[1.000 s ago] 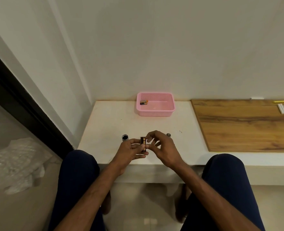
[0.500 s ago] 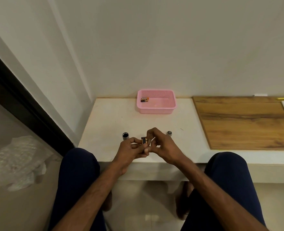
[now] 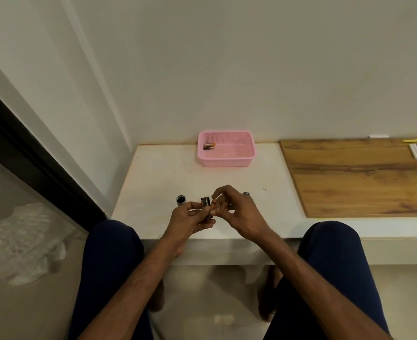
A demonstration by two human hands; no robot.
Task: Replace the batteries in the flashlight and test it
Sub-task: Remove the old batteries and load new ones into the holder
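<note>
Right now the L hand (image 3: 190, 220) grips a dark battery holder (image 3: 205, 203), fingers curled round it, on the person's side of the pink basket (image 3: 227, 161). The R hand (image 3: 238, 213) pinches an orange-banded battery (image 3: 214, 204) just beside the holder's top. Near-left of the basket stands the flashlight tube (image 3: 180, 200). Near-right is a small cap (image 3: 246, 193), mostly hidden behind the R hand. Holder's lower end is covered by fingers; can't tell if the battery touches it.

One head-worn camera looks forward and down, close over the table (image 3: 153, 182)
</note>
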